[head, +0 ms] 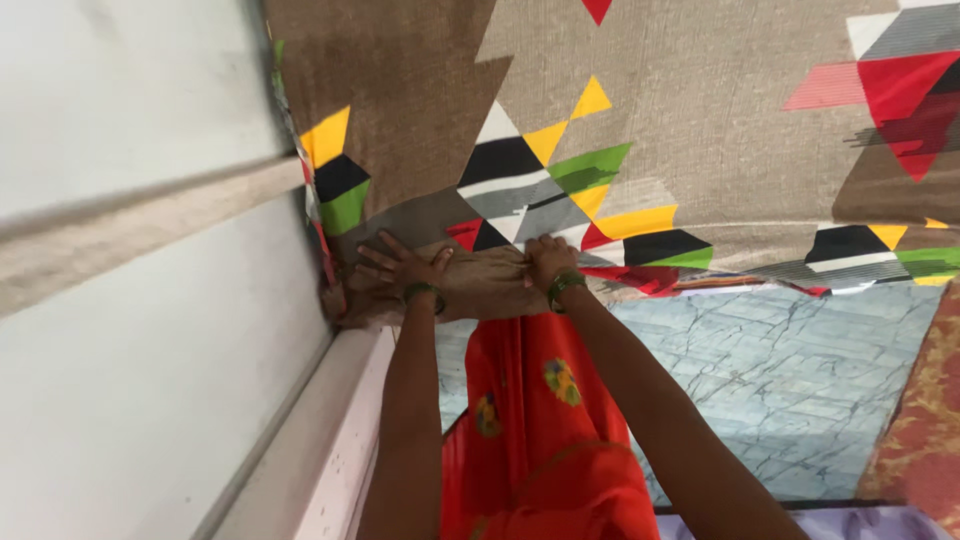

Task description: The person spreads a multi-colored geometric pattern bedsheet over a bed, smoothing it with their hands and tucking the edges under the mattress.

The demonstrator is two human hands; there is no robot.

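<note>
A brown bedsheet (700, 130) printed with bright triangles covers a mattress that fills the top of the head view. My left hand (395, 268) lies flat with spread fingers on the sheet's edge near the corner by the wall. My right hand (548, 258) has its fingers curled on the sheet's edge a short way to the right. Both wrists wear green bangles. The sheet's hem between the hands is bunched and folded under.
A white wall (130, 350) with a grey ledge (130, 225) runs along the left. Below are my orange garment (545, 440), a pale blue marble-pattern floor (800, 390) and a red-and-gold patterned cloth (925, 430) at the right edge.
</note>
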